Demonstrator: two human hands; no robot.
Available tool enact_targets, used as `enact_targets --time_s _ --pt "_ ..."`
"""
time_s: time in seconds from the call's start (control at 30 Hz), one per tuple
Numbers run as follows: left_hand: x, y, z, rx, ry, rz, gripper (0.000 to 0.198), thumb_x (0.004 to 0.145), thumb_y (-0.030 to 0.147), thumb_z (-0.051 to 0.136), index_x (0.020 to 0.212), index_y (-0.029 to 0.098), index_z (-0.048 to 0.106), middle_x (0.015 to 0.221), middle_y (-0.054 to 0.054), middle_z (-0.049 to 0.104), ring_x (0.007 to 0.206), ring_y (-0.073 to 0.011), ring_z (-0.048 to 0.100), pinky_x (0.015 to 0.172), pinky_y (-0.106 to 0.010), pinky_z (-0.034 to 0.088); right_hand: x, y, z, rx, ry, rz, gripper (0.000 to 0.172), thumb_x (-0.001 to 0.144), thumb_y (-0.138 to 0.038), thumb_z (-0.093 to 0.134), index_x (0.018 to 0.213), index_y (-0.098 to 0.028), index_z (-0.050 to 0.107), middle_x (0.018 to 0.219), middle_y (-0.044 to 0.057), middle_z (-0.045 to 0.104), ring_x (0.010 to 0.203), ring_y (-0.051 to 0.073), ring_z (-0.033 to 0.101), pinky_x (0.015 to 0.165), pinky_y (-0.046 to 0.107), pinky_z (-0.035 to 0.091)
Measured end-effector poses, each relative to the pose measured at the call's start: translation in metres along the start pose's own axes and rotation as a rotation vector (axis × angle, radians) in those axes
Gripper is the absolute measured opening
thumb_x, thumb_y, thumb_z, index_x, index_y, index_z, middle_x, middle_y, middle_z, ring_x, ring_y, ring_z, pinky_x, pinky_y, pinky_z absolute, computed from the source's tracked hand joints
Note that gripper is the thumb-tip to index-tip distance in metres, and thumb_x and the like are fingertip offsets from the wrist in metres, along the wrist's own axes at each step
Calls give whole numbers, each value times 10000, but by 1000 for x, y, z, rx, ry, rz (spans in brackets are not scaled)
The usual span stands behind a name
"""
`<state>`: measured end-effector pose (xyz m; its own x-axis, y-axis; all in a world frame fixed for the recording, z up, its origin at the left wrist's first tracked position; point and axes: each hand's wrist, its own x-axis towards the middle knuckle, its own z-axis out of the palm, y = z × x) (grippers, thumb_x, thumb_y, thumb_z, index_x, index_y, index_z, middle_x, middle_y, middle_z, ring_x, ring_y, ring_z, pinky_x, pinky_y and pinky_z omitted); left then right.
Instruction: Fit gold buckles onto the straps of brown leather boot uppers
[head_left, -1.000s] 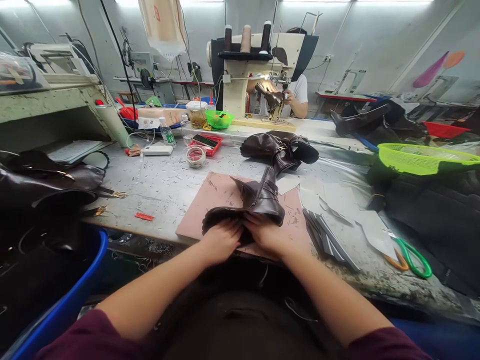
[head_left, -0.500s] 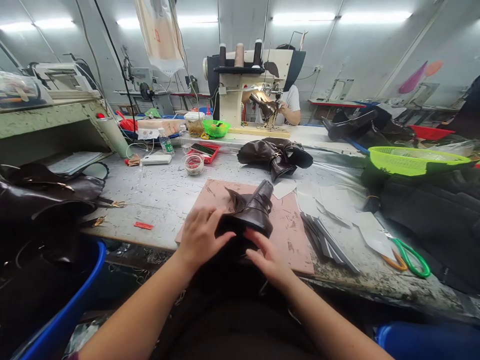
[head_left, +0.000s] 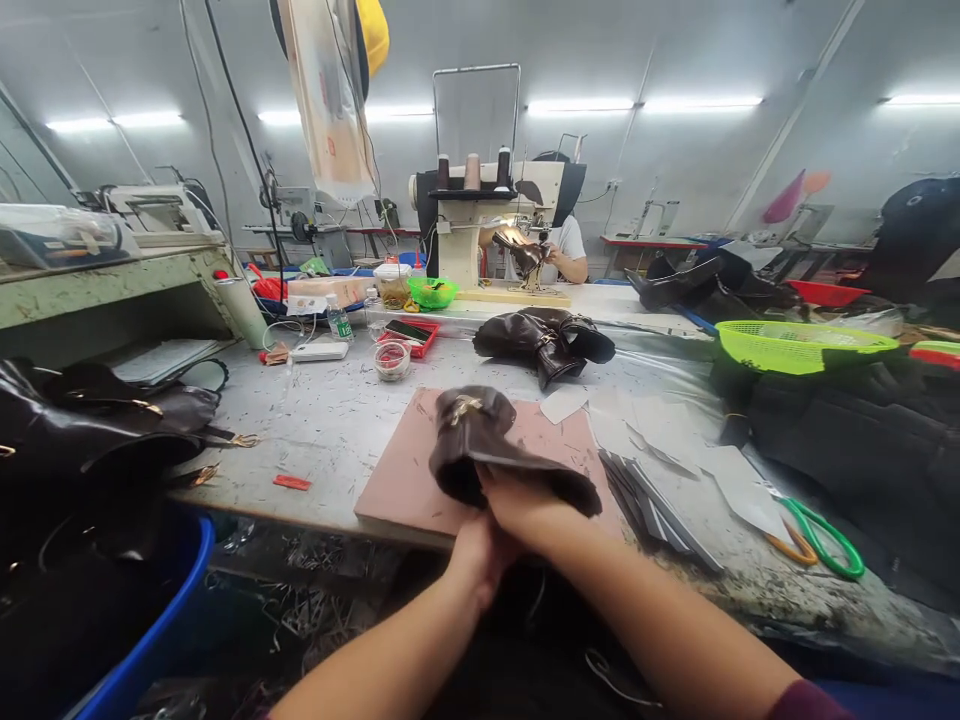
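A dark brown leather boot upper (head_left: 469, 440) with a gold-coloured buckle is over the near part of a pink board (head_left: 405, 460). My right hand (head_left: 525, 505) grips its near edge, fingers hidden under the leather. Just below and to its left, my left hand (head_left: 480, 560) is close against the right one at the boot's near side; its fingers are covered, so its grip does not show. Behind the board a second brown boot upper (head_left: 517, 338) with a buckle lies on its side.
Grey strips (head_left: 660, 510), pale sheets (head_left: 645, 420) and green-handled scissors (head_left: 829, 540) lie to the right. A red scrap (head_left: 291, 482) and a clear round tub (head_left: 392, 360) are to the left. More boots fill a blue bin (head_left: 176, 610). Beyond, a person (head_left: 568, 250) works at a sewing machine (head_left: 457, 240).
The boot upper has been turned, so its buckle side and wide opening now show. My hands have come together at its near edge, the left moving right. The view has tilted up slightly.
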<state>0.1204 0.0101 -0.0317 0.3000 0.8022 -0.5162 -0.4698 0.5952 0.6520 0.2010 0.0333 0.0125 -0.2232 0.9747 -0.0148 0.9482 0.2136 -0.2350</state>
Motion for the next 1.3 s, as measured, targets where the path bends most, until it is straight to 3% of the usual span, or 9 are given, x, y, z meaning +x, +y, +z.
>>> enact_targets --time_s 0.1,0.27,0.33,0.57,0.7,0.87,1.0,1.17,1.3 --pt "-10 -7 -25 479 -50 94 250 799 319 488 850 100 598 727 -99 653 670 -207 633 654 -348 506 -12 9 24 -4 -43 -42 447 859 -153 404 1304 -124 435 1334 146 454 1158 296 482 968 404 374" --pt "10 11 -43 1389 -38 824 211 782 223 474 971 154 539 1030 -114 577 1014 -249 535 871 -403 439 -19 36 33 28 -71 -89 432 832 -226 466 1256 -146 491 1247 156 538 1110 305 523 910 415 422" --pt "27 22 -43 1646 -43 933 272 790 181 436 1046 113 497 1021 -147 564 980 -263 542 831 -431 456 -20 48 33 54 -51 -101 417 831 -247 478 1240 -170 508 1206 130 576 1114 288 522 924 405 415" --pt "45 43 -30 1897 -238 1030 252 717 90 442 950 99 537 953 -136 560 893 -240 537 816 -383 459 -19 75 46 124 119 -50 330 769 -222 556 1093 -191 609 1095 98 647 1003 263 596 869 384 457" --pt "30 30 -23 2006 -423 1115 221 708 151 502 916 121 573 1000 -113 567 987 -250 493 918 -371 397 -16 79 48 182 240 2 207 756 -176 501 882 -182 665 893 78 704 816 233 652 742 333 498" --pt "26 11 -13 2109 -405 1107 374 809 273 448 1087 38 538 1029 -167 573 932 -279 511 832 -402 430 -14 85 44 279 388 116 243 785 -259 418 816 -164 640 749 62 695 676 209 645 646 309 505" --pt "34 6 -9 2140 -423 1083 337 825 317 442 985 68 602 1005 -167 594 997 -302 502 882 -430 394 -21 81 47 339 397 98 337 757 -282 432 1013 -143 601 1019 106 666 920 234 628 787 342 505" --pt "37 10 -15 2132 -524 1077 374 820 367 469 1097 134 561 1173 -129 555 1142 -271 452 1035 -418 259 -40 75 64 350 340 -5 623 665 -208 478 1277 -100 435 1320 148 468 1210 246 442 990 387 393" --pt "38 19 -15 2038 -577 974 366 787 280 490 1127 153 539 1159 -103 572 1095 -239 500 980 -374 352 -45 81 73 317 371 1 634 659 -165 466 1288 -88 431 1334 150 449 1219 259 429 1001 397 385"
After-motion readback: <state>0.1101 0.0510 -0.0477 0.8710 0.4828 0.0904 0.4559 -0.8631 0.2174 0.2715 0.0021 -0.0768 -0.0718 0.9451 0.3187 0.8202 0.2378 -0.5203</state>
